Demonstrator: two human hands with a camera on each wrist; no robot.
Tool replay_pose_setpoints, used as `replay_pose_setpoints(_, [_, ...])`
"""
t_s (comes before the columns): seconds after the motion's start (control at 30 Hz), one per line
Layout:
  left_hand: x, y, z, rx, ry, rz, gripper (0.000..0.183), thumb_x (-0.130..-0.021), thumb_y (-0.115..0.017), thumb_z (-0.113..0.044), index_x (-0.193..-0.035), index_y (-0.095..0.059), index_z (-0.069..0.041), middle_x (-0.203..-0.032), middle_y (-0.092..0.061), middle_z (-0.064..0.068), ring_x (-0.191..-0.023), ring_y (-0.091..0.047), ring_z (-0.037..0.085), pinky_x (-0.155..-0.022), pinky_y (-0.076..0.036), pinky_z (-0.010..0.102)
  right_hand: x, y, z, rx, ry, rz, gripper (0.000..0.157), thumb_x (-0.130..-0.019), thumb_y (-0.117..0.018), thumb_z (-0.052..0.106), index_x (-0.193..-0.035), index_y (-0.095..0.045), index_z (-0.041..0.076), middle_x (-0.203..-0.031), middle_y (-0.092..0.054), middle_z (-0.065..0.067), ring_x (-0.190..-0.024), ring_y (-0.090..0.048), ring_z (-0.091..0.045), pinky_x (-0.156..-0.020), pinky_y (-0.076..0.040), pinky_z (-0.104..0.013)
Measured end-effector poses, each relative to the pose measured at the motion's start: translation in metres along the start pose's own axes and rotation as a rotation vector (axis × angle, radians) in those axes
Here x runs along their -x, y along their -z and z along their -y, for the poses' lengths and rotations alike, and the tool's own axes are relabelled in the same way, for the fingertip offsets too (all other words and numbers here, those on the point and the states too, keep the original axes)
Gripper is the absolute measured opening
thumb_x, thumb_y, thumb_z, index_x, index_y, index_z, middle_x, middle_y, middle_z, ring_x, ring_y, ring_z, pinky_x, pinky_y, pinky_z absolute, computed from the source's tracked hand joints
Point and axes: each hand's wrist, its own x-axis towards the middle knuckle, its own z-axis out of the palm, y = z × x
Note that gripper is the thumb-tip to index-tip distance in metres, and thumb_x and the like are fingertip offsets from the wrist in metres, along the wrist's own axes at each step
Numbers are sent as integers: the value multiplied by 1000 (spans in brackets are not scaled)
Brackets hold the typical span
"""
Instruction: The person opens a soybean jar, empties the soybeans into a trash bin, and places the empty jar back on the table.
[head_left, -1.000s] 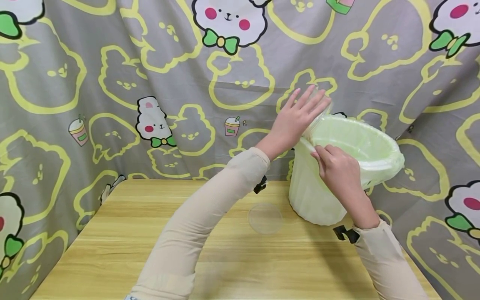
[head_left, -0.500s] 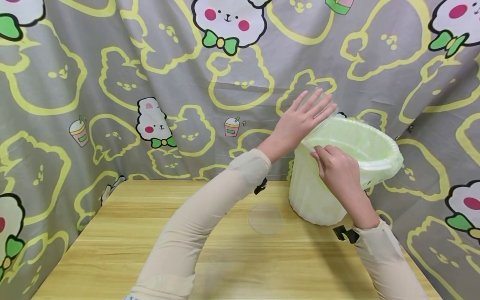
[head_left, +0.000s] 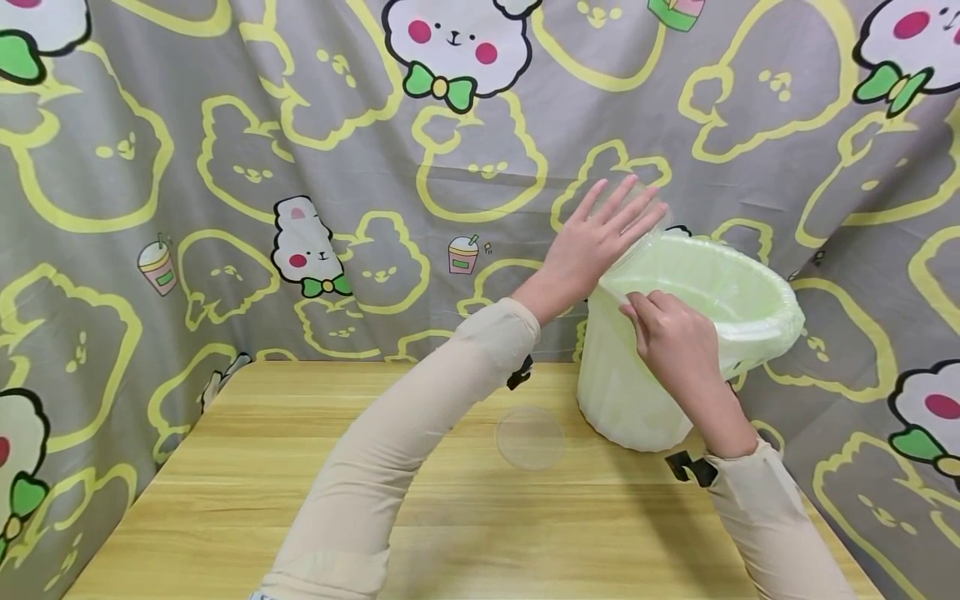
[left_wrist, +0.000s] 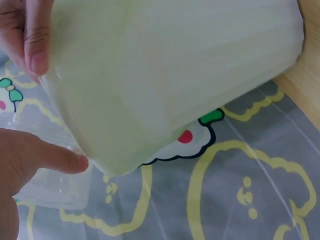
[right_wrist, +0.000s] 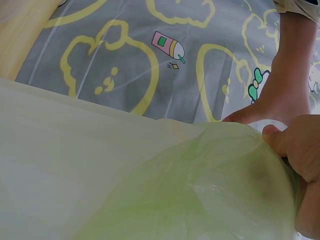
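Observation:
A white ribbed bin stands at the table's right, with a pale green trash bag lining it and folded over its rim. My right hand pinches the bag's edge at the near left of the opening, also seen in the right wrist view, thumb on the film. Above the same side, my left hand holds a clear plastic container sideways at the mouth, fingers spread along it. Its thumb lies by the bag's taut edge in the left wrist view. The container's inside is hidden.
A clear round lid-like disc lies on the wooden table, left of the bin. Behind the table hangs a grey patterned curtain, close to the bin. Black straps show at both wrists.
The left hand with the clear container shifts slightly right, then back left. A brownish patch seen at the container's mouth one second ago no longer shows. The right hand stays put.

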Motion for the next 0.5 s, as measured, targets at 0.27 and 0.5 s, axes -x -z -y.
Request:
replay_pose_setpoints(0.27, [-9,7,4,42,178,-98,73,-86,-32,12,-149,-27,-24,-155,-26,-2,-144,-18,23,-119,-10,40,0,2,1,1,8,-6,15,-88,-64,16,-89,-69,2,-63,-54,-9,-52,-52,-26,-40,-40,-38])
replay_pose_setpoints(0.5, [-10,8,-2,19,103,-64,67,-91,-27,11,-150,-25,-23,-155,-25,-1,-144,-18,24,-119,-10,41,0,4,0,-5,11,3,15,-87,-65,16,-89,-70,2,-64,-55,-10,-53,-53,-26,-41,-42,-38])
